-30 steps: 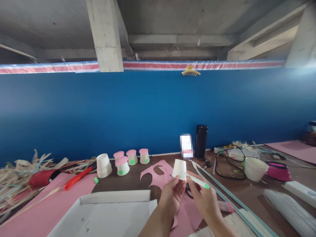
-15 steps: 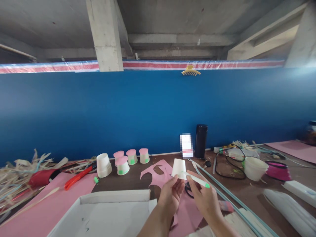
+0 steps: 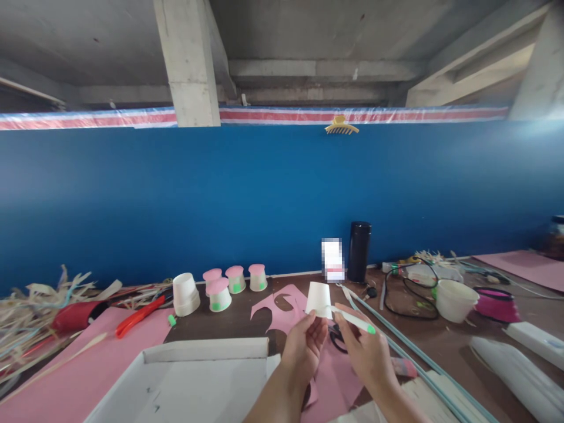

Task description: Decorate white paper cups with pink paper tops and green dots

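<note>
Where the scene is widest, a smooth blue partition panel (image 3: 273,194) stands along the far side of a dark brown table (image 3: 418,364). On the near left of the table lies a shallow white cardboard tray (image 3: 205,351) with low walls, and left of it a flat pink paper sheet (image 3: 88,367) spreads out. Near the middle, the person's left hand (image 3: 305,346) is closed narrowly on a small white paper cup (image 3: 318,298), fingers and thumb at its lower edge; the cup is held up with its narrow end on top, above the table. Just to the right, the right hand (image 3: 369,355) grips a slim white marker pen (image 3: 355,319), its green end pointing right and its other end at the cup's lower right side; whether the tip touches the wall I cannot tell. Behind the hands lies a pink paper piece with curved cut-outs (image 3: 288,320), and farther back stands a tall black cylindrical flask (image 3: 360,252). Far left of the hands, an upturned stack of white paper cups (image 3: 185,295) stands beside four upturned, pink-topped white cups with green patches (image 3: 219,296). Smallest is a green plastic cap (image 3: 171,321) near the stack.
</note>
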The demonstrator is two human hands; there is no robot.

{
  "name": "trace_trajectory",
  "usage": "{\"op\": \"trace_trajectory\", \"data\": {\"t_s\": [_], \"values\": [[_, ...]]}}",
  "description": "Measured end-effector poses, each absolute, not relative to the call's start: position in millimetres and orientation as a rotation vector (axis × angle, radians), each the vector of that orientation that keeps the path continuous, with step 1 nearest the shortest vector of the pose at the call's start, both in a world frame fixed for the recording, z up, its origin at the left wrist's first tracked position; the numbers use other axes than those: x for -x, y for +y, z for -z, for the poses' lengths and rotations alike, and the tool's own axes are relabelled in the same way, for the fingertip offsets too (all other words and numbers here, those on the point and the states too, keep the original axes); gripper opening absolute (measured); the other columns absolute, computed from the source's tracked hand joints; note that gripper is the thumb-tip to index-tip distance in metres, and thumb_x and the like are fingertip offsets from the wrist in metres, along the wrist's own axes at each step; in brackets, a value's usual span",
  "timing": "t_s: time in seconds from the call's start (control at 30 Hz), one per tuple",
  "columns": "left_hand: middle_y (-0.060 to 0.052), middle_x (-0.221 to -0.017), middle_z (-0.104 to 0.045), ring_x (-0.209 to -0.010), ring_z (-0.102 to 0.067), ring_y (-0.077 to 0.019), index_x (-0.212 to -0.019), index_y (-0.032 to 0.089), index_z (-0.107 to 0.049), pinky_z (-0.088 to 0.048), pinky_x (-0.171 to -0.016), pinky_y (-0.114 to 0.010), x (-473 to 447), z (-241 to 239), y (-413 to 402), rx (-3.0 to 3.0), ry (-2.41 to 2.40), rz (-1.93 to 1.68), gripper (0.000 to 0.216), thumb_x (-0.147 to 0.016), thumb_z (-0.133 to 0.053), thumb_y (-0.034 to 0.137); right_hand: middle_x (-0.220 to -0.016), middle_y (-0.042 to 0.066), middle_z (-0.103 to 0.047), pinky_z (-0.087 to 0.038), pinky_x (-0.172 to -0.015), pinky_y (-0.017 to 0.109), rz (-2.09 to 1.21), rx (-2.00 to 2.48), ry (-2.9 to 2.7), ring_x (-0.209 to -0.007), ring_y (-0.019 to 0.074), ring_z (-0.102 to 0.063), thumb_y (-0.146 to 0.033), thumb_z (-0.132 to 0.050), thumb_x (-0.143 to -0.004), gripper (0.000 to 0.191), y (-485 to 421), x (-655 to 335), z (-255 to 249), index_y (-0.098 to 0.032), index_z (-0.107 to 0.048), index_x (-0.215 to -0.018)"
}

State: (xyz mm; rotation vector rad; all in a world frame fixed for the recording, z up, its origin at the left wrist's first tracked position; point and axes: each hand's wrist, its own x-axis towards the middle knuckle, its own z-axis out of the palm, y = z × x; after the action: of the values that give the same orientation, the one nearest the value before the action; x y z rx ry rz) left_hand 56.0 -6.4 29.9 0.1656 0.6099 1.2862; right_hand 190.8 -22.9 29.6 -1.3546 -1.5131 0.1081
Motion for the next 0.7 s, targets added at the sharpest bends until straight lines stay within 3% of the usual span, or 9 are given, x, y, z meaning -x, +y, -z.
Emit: {"op": "trace_trajectory", "data": {"t_s": [0.2, 0.43, 0.7], "values": [[-0.008, -0.074, -0.069, -0.068, -0.069, -0.0136, -0.085, 0.008, -0.064, -0.055, -0.064, -0.020, -55.4, -25.8, -3.0, -0.207, 0.640, -1.282, 0.009, -0.079, -0.070, 0.013, -0.105, 0.008, -0.074, -0.055, -0.085, 0.035, -0.104, 1.360, -1.537, -0.099, 0.0250, -0.069, -0.046, -0.050, -0.090, 0.035, -23.6, -190.3, -28.6, -0.022, -0.071, -0.106], [-0.012, -0.088, -0.072, -0.085, -0.071, -0.0203, -0.088, 0.012, -0.061, -0.054, -0.088, -0.033, -55.3, -26.4, -1.4, -0.195, 0.631, -1.240, 0.005, -0.085, -0.062, 0.016, -0.103, 0.008, -0.075, -0.055, -0.083, 0.034, -0.095, 1.350, -1.547, -0.097, 0.0251, -0.070, -0.047, -0.050, -0.090, 0.036, -25.4, -188.2, -31.4, -0.022, -0.071, -0.106], [-0.011, -0.077, -0.072, -0.075, -0.072, -0.0198, -0.086, 0.010, -0.060, -0.057, -0.082, -0.034, -54.2, -27.9, -3.5, -0.194, 0.616, -1.257, 0.004, -0.085, -0.061, 0.014, -0.104, 0.007, -0.075, -0.054, -0.085, 0.034, -0.111, 1.365, -1.568, -0.100, 0.0246, -0.069, -0.046, -0.048, -0.091, 0.036, -28.2, -187.2, -32.7, -0.023, -0.070, -0.108]]}}
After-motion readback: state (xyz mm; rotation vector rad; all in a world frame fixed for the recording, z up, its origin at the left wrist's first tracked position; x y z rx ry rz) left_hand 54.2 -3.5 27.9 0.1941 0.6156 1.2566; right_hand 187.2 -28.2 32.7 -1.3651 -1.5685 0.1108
